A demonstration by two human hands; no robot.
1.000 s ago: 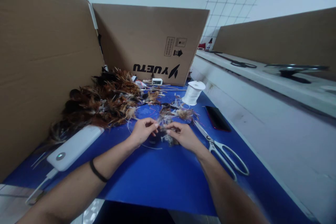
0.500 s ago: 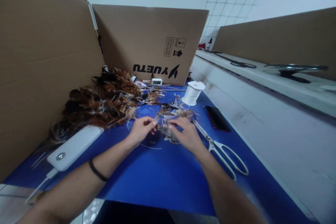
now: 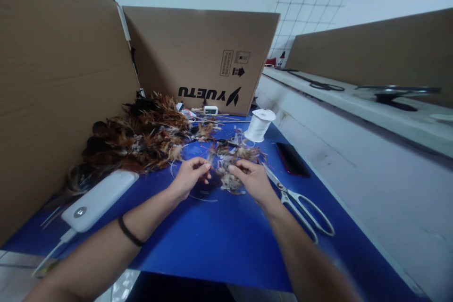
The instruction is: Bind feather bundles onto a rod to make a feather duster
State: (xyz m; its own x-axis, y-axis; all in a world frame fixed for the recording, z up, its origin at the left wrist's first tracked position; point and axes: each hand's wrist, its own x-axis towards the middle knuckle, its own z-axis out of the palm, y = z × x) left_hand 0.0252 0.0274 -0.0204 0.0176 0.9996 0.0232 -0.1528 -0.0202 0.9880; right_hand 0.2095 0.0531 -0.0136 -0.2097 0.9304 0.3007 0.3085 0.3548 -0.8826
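Observation:
My left hand (image 3: 189, 177) is closed in a pinch over the blue tabletop; what sits between thumb and forefinger is too small and blurred to make out. Close to its right, my right hand (image 3: 253, 179) also has thumb and fingers pinched together, at the edge of a loose heap of grey-brown feather scraps (image 3: 231, 180). Whatever the right fingertips hold is hidden among the fluff. A thin clear strand (image 3: 205, 199) curves on the table beside my left hand. Large metal scissors (image 3: 288, 192) lie just right of my right hand, blades toward the feathers.
A big pile of brown and black feathers (image 3: 141, 139) lies at left against cardboard panels (image 3: 198, 52). A white power bank (image 3: 101, 200) with a cable is in front of it. A white spool (image 3: 260, 125) and a dark phone (image 3: 292, 159) are at right, by a wall ledge (image 3: 339, 99).
My right hand has shifted slightly to the right, and its fingers have drawn closer together. My left hand stays almost in place, still pinched.

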